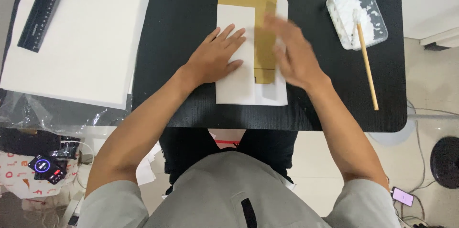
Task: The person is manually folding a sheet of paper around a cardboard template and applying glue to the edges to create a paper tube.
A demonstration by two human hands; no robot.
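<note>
Grey shirt (239,194) and two bare forearms reach over a black table (191,41) toward a folded card.

Pale floor shows around the table, with a white sheet (91,41) and black ruler (44,8) at left, and a tub of white paste (357,13) with a wooden stick (367,67) at right. The card (251,41) (white outside, brown inside) lies mid-table. The left hand (217,55) presses flat, fingers spread, on its white flap. The right hand (292,53) is blurred over the right flap; its grip cannot be told.
</note>
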